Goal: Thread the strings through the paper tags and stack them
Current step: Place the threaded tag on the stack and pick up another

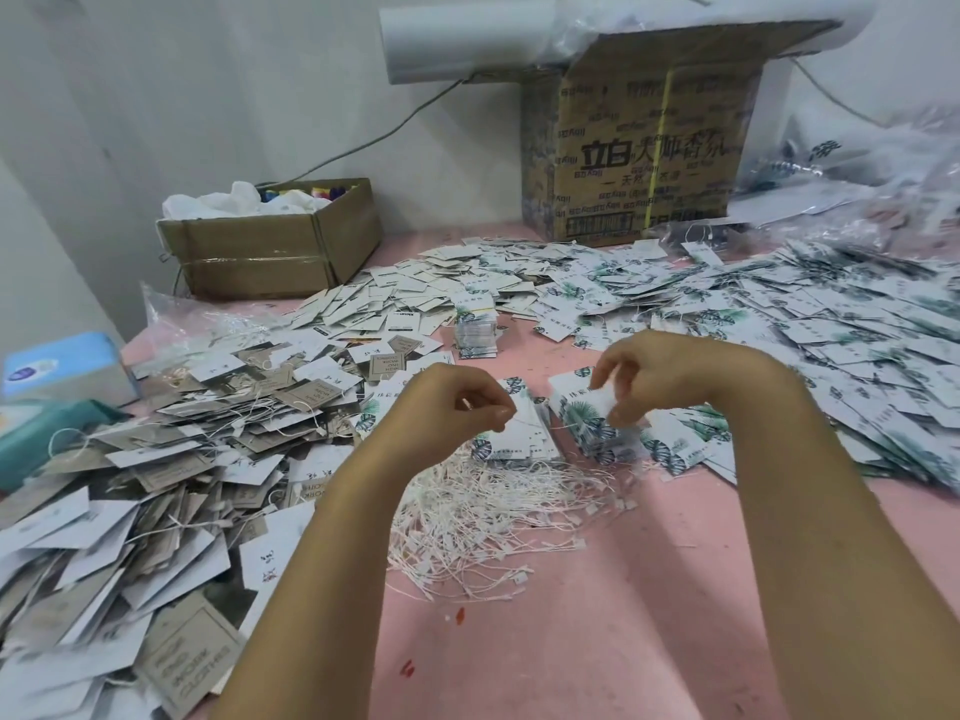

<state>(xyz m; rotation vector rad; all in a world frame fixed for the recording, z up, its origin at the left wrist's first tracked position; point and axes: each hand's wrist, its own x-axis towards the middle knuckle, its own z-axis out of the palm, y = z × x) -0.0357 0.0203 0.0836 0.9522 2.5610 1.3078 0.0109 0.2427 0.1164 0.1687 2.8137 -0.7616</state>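
My left hand (457, 407) hovers at mid-table with thumb and forefinger pinched, seemingly on a thin white string end. My right hand (641, 376) pinches the top white tag with a green leaf print (587, 407) from a short stack of such tags. Between the hands lies another small stack of leaf tags (524, 439). Below them spreads a loose heap of white strings (493, 517) with plastic ends. A banded upright bundle of tags (475, 332) stands farther back.
Grey and white tags (171, 470) are heaped at the left, leaf tags (841, 345) at the right and rear, on a pink table (597, 641). Behind stand a small open carton (270, 252), a large printed carton (644, 153) and plastic bags. A blue box (62, 366) sits far left.
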